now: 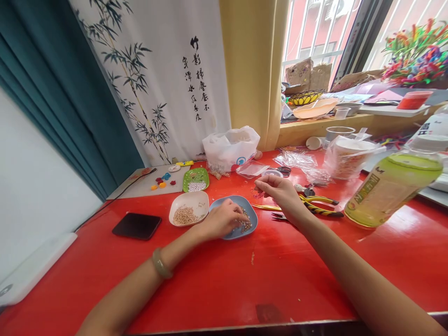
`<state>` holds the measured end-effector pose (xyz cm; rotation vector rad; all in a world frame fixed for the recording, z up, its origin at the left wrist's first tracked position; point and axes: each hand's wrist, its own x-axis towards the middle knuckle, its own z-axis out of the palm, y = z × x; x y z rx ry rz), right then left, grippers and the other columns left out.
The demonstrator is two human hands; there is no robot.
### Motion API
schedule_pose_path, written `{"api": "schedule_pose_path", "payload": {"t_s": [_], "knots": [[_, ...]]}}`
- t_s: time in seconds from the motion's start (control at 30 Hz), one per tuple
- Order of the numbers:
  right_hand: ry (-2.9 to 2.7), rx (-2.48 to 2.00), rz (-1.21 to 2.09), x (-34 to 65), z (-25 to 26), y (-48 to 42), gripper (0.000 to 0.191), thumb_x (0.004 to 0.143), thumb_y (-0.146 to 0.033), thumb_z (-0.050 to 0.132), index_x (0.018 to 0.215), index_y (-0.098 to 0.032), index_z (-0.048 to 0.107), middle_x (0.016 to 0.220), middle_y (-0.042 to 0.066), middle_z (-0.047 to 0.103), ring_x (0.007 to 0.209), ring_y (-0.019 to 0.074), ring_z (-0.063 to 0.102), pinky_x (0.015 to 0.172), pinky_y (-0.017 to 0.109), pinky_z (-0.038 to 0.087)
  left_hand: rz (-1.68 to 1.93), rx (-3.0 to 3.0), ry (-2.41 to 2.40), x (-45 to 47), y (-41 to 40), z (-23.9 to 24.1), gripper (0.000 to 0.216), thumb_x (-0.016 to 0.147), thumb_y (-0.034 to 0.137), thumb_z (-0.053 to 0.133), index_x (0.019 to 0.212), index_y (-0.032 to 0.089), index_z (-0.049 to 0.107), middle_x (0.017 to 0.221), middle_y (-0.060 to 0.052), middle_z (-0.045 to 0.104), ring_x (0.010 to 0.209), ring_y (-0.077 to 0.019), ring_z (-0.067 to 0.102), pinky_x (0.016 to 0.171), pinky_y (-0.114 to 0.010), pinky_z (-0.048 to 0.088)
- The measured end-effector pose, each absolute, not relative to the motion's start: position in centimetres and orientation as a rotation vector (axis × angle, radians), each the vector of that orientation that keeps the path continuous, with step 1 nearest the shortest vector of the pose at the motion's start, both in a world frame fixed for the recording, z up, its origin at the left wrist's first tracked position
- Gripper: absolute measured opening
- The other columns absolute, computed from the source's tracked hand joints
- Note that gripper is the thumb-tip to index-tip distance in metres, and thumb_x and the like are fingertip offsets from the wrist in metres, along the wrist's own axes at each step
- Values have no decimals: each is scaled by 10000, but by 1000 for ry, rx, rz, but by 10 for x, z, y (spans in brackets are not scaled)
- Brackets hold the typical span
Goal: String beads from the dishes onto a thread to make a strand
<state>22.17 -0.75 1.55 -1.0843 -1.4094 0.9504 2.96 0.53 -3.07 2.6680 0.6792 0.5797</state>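
My left hand [222, 219] rests in a blue dish [252, 219] of small metallic beads, its fingers curled and pinched down among them. A green bangle [160, 263] sits on that wrist. My right hand [278, 190] hovers just behind the blue dish with thumb and fingers pinched together on something too thin to make out. Left of the blue dish stands a white dish [191, 201] holding gold beads. Farther back is a green tray [196, 176] with white pearls.
Yellow-handled pliers [320, 205] lie right of my right hand. A green drink bottle [392, 186] stands at the right. A black phone [137, 226] lies at the left. A white plastic bag [231, 147], clear packets [297, 161] and a cluttered window sill sit behind on the red table [224, 280].
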Motion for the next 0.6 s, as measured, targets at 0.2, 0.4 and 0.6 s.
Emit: {"api": "schedule_pose_path", "payload": {"t_s": [0.2, 0.4, 0.6], "knots": [[-1423, -1090, 929, 224, 17, -8, 220, 692, -376, 564, 669, -156, 563, 631, 4, 551, 593, 101, 495, 542, 230, 383, 524, 2669, 787, 31, 3, -28, 251, 795, 225, 436, 902, 291, 653, 883, -51, 610, 882, -192, 426, 699, -288, 366], [-1425, -1102, 907, 225, 19, -10, 197, 715, -353, 547, 676, -160, 561, 647, 9, 555, 594, 97, 492, 560, 232, 386, 545, 2697, 925, 34, 2, -25, 224, 799, 240, 448, 876, 239, 659, 882, -39, 617, 870, -173, 430, 714, -276, 377], [-1411, -1125, 881, 225, 23, -11, 210, 705, -368, 557, 673, -160, 564, 646, 7, 557, 577, 95, 479, 545, 235, 379, 549, 2690, 912, 41, -1, -25, 209, 784, 266, 474, 874, 240, 661, 882, -44, 615, 857, -173, 437, 713, -275, 378]]}}
